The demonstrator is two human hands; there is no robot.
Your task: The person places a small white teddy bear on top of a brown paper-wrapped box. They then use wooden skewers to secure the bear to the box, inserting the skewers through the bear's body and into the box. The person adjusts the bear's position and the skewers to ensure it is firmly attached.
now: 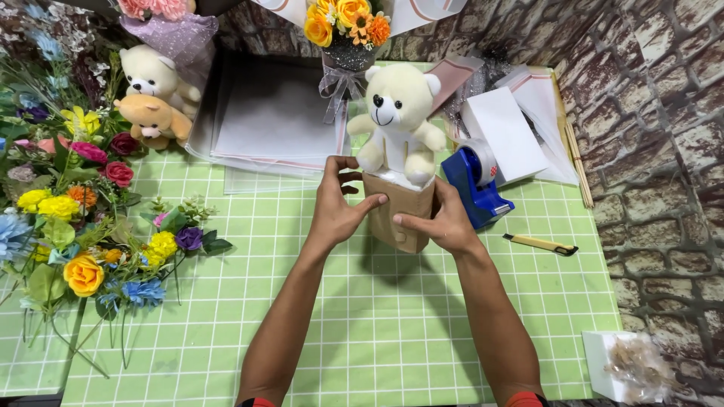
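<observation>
A cream teddy bear [399, 120] sits upright in the top of a brown cardboard box [400, 215] standing on the green checked table [377, 332]. My left hand [336, 207] grips the box's left side, with its thumb across the front. On the right side, my right hand [443, 220] holds the box with fingers pressed to the front face. White paper shows at the box's rim under the bear.
A blue tape dispenser [477, 185] stands just right of the box, a yellow utility knife [541, 243] beyond it. Artificial flowers [83, 218] crowd the left. Two small bears [154, 98], wrapping sheets [275, 120], a bouquet [347, 30] and white paper [505, 132] lie behind.
</observation>
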